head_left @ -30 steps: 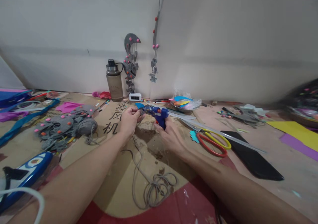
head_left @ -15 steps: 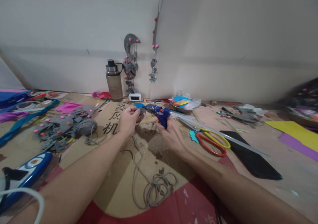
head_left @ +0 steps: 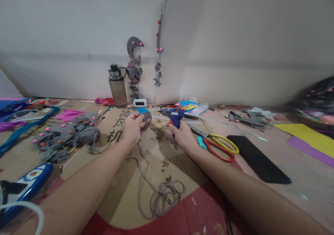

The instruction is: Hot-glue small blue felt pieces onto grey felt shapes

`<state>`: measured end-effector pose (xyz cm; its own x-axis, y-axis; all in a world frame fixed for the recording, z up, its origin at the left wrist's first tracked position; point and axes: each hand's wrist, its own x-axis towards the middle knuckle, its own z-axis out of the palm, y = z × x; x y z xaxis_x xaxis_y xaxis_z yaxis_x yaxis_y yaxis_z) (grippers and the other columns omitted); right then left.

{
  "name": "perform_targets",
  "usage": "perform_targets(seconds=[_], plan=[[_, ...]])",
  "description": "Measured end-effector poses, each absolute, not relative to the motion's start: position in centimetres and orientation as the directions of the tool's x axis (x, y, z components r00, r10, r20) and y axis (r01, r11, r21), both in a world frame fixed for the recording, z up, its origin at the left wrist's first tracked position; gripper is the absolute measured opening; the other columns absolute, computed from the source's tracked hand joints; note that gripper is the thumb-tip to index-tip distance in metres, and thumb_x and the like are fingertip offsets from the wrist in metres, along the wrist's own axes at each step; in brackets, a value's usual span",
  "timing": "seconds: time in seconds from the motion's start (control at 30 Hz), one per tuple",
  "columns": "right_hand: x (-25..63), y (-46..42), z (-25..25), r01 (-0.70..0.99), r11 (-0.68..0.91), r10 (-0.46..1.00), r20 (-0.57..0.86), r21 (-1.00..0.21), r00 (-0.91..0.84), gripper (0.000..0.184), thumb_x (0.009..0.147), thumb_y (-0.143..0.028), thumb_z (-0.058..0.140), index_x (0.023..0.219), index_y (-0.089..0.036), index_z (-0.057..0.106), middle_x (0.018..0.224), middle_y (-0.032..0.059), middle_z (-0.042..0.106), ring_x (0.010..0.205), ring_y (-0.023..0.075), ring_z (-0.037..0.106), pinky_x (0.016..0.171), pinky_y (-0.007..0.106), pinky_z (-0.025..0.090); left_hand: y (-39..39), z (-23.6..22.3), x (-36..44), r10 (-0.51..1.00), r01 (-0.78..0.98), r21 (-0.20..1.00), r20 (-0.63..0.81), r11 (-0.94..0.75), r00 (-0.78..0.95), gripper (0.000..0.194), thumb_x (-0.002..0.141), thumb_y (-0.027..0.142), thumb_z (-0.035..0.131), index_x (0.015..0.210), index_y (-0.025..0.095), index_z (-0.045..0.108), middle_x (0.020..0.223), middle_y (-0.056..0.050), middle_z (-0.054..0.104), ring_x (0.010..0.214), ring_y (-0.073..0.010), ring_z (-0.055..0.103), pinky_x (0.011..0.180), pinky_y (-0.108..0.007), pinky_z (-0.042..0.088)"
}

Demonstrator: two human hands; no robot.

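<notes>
At the far left, a blue ribbon [head_left: 31,124] is lying slantwise, with a blue-and-white object [head_left: 32,179] nearer the person; its nature cannot be determined. Next, grey felt pieces [head_left: 62,132] dotted with pink and orange balls are lying heaped against a ball of grey yarn [head_left: 89,135]. A capped bottle [head_left: 118,91] is standing upright near the wall [head_left: 221,37]. The left hand [head_left: 132,126] is gripping a rounded grey piece [head_left: 147,119] between thumb and fingers, above the cardboard [head_left: 120,202]; a blue patch [head_left: 141,110] is showing at its upper edge. Behind it, a small white clock [head_left: 139,103] is standing below a grey hanging ornament [head_left: 133,73]. Nearer the person, a grey cord [head_left: 164,200] is lying in loose loops. The right hand [head_left: 184,136] is grasping a blue glue gun [head_left: 176,117] by its handle, the nozzle pointing left toward the grey piece and staying clear of it. Scissors [head_left: 221,147] with red and yellow handles are lying just beyond, beside a black phone [head_left: 257,158]. At the far right, a yellow sheet [head_left: 306,132] is overlapping a purple one.
</notes>
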<state>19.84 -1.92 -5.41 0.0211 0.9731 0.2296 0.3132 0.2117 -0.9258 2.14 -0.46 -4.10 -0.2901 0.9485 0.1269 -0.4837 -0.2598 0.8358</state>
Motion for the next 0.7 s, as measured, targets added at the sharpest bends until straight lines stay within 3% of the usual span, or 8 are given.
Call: perform_targets(seconds=[0.13, 0.23, 0.33, 0.4, 0.47, 0.53, 0.6, 0.7], plan=[[20.9, -0.4, -5.2, 0.284, -0.066, 0.998, -0.070, -0.956, -0.006, 0.017, 0.078, -0.026, 0.056, 0.092, -0.018, 0.049, 0.061, -0.0020, 0.055, 0.043, 0.0117, 0.050, 0.043, 0.025, 0.045, -0.2, -3.9, 2.1, 0.930, -0.461, 0.836, 0.145, -0.297, -0.337, 0.019, 0.065, 0.011, 0.070, 0.073, 0.014, 0.053, 0.067, 0.002, 0.059, 0.058, -0.0075, 0.061, 0.071, -0.030, 0.057], [22.0, 0.1, -4.4, 0.479, -0.099, 0.988, -0.143, -0.872, -0.055, 0.016, 0.078, -0.031, 0.058, 0.082, -0.016, 0.053, 0.064, 0.0014, 0.057, 0.051, 0.0137, 0.056, 0.051, 0.026, 0.048, -0.1, -3.7, 2.0, 0.910, -0.385, 0.859, 0.192, -0.337, -0.368, 0.019, 0.066, 0.015, 0.070, 0.075, 0.014, 0.053, 0.070, 0.000, 0.062, 0.061, -0.0102, 0.064, 0.069, -0.029, 0.056], [23.4, -0.1, -3.6, 0.803, 0.088, 0.996, 0.050, -0.589, -0.072, 0.026, 0.076, -0.040, 0.061, 0.068, -0.016, 0.056, 0.071, 0.0076, 0.060, 0.064, 0.0183, 0.060, 0.062, 0.030, 0.047, -0.2, -3.2, 1.8, 0.884, -0.232, 0.897, 0.274, -0.377, -0.378, 0.018, 0.067, 0.020, 0.069, 0.077, 0.015, 0.055, 0.068, 0.000, 0.063, 0.060, -0.0116, 0.064, 0.068, -0.028, 0.055], [24.0, -0.7, -2.9, 0.906, 0.171, 0.967, 0.240, -0.387, -0.080, 0.030, 0.075, -0.042, 0.062, 0.060, -0.017, 0.054, 0.074, 0.0116, 0.061, 0.074, 0.0223, 0.060, 0.070, 0.035, 0.045, -0.3, -2.8, 1.6, 0.861, -0.116, 0.905, 0.342, -0.410, -0.376, 0.017, 0.067, 0.021, 0.069, 0.078, 0.016, 0.057, 0.067, 0.001, 0.063, 0.061, -0.0125, 0.064, 0.067, -0.027, 0.053], [23.8, -1.6, -2.2, 0.913, 0.232, 0.927, 0.362, -0.335, -0.102, 0.032, 0.076, -0.041, 0.060, 0.057, -0.018, 0.051, 0.074, 0.0123, 0.059, 0.077, 0.0239, 0.058, 0.073, 0.037, 0.043, -0.5, -2.4, 1.6, 0.842, -0.020, 0.901, 0.398, -0.434, -0.364, 0.015, 0.068, 0.022, 0.068, 0.078, 0.017, 0.058, 0.067, 0.000, 0.063, 0.062, -0.0136, 0.064, 0.065, -0.025, 0.050], [22.5, -2.4, -1.5, 0.821, 0.363, 0.891, 0.422, -0.442, -0.167, 0.027, 0.079, -0.039, 0.055, 0.061, -0.019, 0.051, 0.072, 0.0082, 0.058, 0.075, 0.0216, 0.056, 0.073, 0.037, 0.042, -1.0, -1.8, 1.7, 0.824, 0.064, 0.888, 0.448, -0.456, -0.346, 0.013, 0.068, 0.021, 0.068, 0.077, 0.017, 0.060, 0.068, -0.001, 0.065, 0.064, -0.0144, 0.064, 0.064, -0.024, 0.048], [20.5, -2.9, -1.0, 0.600, 0.482, 0.863, 0.463, -0.639, -0.201, 0.018, 0.078, -0.037, 0.055, 0.076, -0.020, 0.052, 0.079, 0.0045, 0.059, 0.075, 0.0179, 0.054, 0.072, 0.034, 0.043, -1.6, -1.3, 2.1, 0.797, 0.152, 0.859, 0.510, -0.488, -0.323, 0.011, 0.067, 0.019, 0.068, 0.076, 0.018, 0.062, 0.068, -0.001, 0.065, 0.065, -0.0142, 0.062, 0.065, -0.023, 0.046], [17.0, -3.1, -0.6, 0.194, 0.369, 0.928, 0.348, -0.909, -0.136, 0.025, 0.070, -0.030, 0.060, 0.088, -0.020, 0.046, 0.089, 0.0022, 0.059, 0.082, 0.0148, 0.055, 0.076, 0.031, 0.045, -2.6, -0.8, 2.6, 0.757, 0.274, 0.798, 0.600, -0.538, -0.261, 0.011, 0.066, 0.016, 0.068, 0.076, 0.019, 0.066, 0.069, 0.000, 0.065, 0.066, -0.0135, 0.059, 0.067, -0.022, 0.044]])
